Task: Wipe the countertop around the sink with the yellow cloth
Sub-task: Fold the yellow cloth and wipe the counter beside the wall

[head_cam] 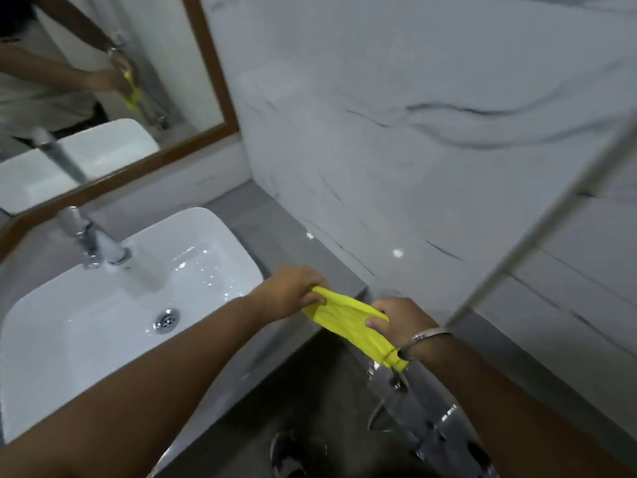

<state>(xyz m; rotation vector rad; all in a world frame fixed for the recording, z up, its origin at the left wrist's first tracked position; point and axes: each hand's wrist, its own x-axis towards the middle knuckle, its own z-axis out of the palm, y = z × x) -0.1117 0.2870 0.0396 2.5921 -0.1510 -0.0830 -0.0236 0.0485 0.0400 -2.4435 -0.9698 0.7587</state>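
- Head view, looking down at a bathroom vanity; frame somewhat blurred.
- Yellow cloth (348, 322) was stretched between both hands, held in the air just off the right end of the countertop (310, 250), above the dark floor (310, 391). It touched neither counter nor sink.
- Left hand (293, 291) gripped the far-left end of the cloth, fingers curled shut over its edge.
- Right hand (400, 320) clamped the cloth near its middle, thumb pressed on top; a loose tail of cloth hung out past the wrist toward the near right.
- Metal bangle (424, 343) sat on the right wrist, beside that tail.
- White rectangular sink (213, 229) lay to the left, its basin wet, with the drain (166, 320) near the centre.
- Chrome faucet (91, 243) stood at the sink's far-left rim; whether water was running could not be told through the blur.
- Grey countertop ran along the sink's right side to the marble-patterned wall (413, 132).
- Wood-framed mirror (213, 81) at far left reflected arms and the cloth.
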